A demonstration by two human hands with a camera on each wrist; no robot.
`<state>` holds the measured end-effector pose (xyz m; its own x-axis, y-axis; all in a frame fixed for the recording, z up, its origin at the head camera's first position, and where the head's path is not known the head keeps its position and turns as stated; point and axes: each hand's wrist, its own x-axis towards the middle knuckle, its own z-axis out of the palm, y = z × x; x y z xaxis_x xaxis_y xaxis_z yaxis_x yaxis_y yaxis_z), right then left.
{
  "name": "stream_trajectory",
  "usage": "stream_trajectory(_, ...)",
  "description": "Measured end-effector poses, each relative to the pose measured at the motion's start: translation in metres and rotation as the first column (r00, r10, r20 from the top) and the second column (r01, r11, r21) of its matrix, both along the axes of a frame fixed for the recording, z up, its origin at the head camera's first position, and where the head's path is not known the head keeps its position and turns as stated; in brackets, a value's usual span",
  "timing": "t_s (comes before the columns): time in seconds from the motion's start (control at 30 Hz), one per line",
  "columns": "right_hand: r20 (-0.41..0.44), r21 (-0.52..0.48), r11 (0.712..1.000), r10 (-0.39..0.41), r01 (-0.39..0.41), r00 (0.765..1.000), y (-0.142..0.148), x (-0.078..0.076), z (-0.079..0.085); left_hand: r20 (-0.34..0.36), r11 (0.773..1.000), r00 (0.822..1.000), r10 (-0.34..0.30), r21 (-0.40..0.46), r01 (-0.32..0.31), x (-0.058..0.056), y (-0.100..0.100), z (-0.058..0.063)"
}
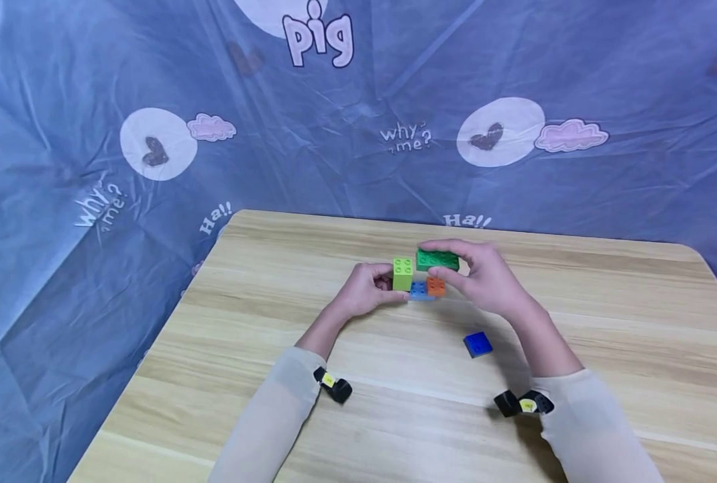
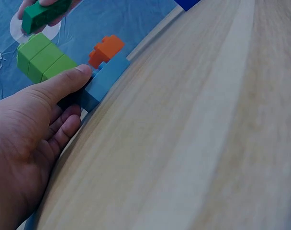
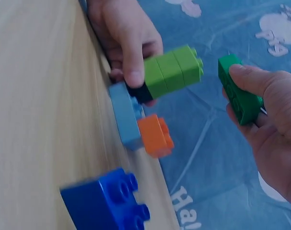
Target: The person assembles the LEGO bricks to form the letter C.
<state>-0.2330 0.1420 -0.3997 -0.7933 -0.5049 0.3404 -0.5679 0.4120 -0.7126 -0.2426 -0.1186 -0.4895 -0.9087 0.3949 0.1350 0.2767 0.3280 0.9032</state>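
My left hand (image 1: 363,291) holds the low left end of a small brick build, thumb on the near side. A light blue brick (image 3: 124,116) forms the build's base on the table. From its left end rises a tower of several lime green bricks (image 3: 173,72), over a dark brick (image 3: 140,92) partly covered by the fingers. An orange brick (image 3: 154,135) sits on the base's right end, studs up. My right hand (image 1: 489,276) pinches a dark green brick (image 1: 437,259) between thumb and fingers, raised above the orange brick and apart from the lime tower.
A loose dark blue brick (image 1: 477,344) lies on the wooden table (image 1: 394,416), nearer to me and right of the build. Behind the table's far edge hangs a blue printed cloth (image 1: 346,168). Both wrists wear black camera straps.
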Motion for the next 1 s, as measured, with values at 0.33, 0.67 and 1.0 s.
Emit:
stream_trajectory(0.33, -0.055, 0.028, 0.999, -0.013, 0.015, 0.998, -0.017, 0.008, -0.009, -0.001, 0.999, 0.999, -0.034, -0.009, 0.033, 0.003, 0.000, -0.001)
stream_trajectory(0.67, -0.083, 0.026, 0.999, -0.040, 0.042, 0.996, -0.022, 0.012, -0.012, -0.044, 0.998, 0.998, -0.042, -0.038, 0.041, 0.002, 0.000, -0.002)
stream_trajectory(1.0, -0.142, 0.052, 0.999, -0.004, 0.012, 0.990, -0.028, 0.013, -0.009, -0.059, 0.999, 0.997, -0.043, -0.032, 0.041, 0.004, -0.004, -0.002)
